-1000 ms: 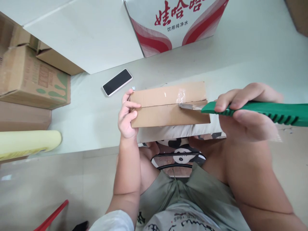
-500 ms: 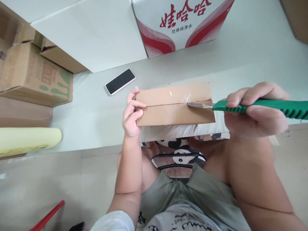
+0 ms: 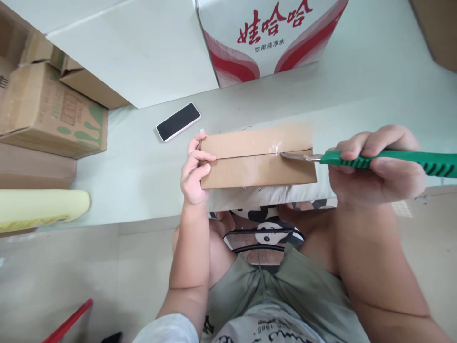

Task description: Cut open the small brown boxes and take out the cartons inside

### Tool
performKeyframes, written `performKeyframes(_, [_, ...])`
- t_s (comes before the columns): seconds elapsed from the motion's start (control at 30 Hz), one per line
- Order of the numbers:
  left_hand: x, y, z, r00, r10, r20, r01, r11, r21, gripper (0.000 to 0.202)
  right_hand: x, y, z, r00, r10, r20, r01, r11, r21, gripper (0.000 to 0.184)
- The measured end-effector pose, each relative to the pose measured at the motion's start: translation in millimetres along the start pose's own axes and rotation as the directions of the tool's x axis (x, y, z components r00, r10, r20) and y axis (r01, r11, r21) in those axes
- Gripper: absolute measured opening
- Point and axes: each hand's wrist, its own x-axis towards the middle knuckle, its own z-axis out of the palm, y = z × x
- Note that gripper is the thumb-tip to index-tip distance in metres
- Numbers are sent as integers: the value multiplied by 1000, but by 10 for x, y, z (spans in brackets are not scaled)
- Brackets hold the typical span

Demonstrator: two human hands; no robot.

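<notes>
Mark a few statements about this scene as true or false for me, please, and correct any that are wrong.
1. The left hand grips one end of the small cardboard box. True.
2. The right hand holds a knife with a red handle. False: the handle is green.
3. The blade is at the seam of the small cardboard box. True.
4. The phone lies on top of the small cardboard box. False: it lies on the table, apart from the box.
5. The large white box with red lettering stands beyond the small cardboard box. True.
</notes>
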Motion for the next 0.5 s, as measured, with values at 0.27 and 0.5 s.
performKeyframes(0.27, [22,10,-12,999,-27,-21,28,999,29,40,-11,9,-22,993,110,36,-114,984,139,4])
performKeyframes(0.5, [1,11,42,999,34,-40,-36,997,-63,52,-23,168,-394,954,247,-168,-231,967,110,26])
